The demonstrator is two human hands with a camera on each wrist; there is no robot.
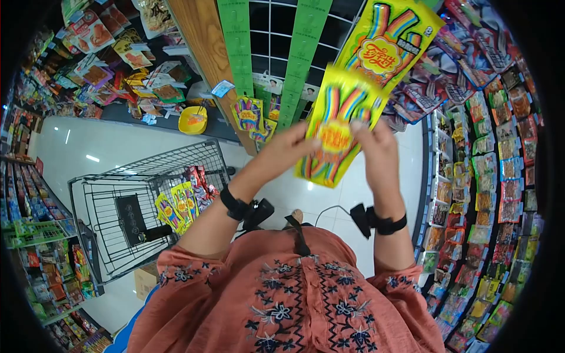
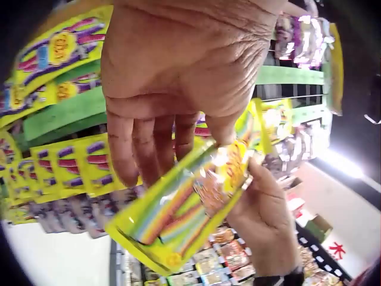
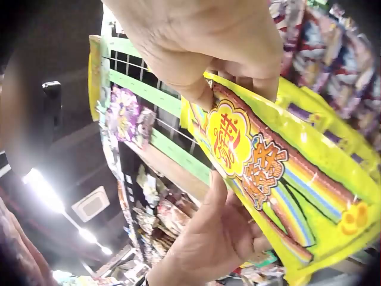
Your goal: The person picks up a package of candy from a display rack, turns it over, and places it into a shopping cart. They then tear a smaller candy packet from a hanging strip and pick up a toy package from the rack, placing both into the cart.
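wooden post (image 1: 203, 44) at the top, green strips (image 1: 309, 50) running down a dark grid beside it, small yellow packs hanging near their foot. there's a yellow tub (image 1: 192, 130) on the left, and below it a wire cart (image 1: 130, 219) with bright packets (image 1: 181, 205) lying inside. off to the right, long shelves (image 1: 482, 170) of colourful packs curve away. straight ahead a large yellow pack (image 1: 385, 41) hangs in front of purple ones, its lower end overlapped by what's being held!

and here it is, the candy packet (image 1: 336, 135), up in front of the body, above the pale floor. left hand (image 1: 288, 150) pinches one edge, thumb on the front; right hand (image 1: 378, 150) pinches the opposite edge, covering part of the print. glossy yellow-green wrapper, rainbow strips edged in brown, a yellow flower badge with red lettering, the whole thing tilted, its top leaning right.
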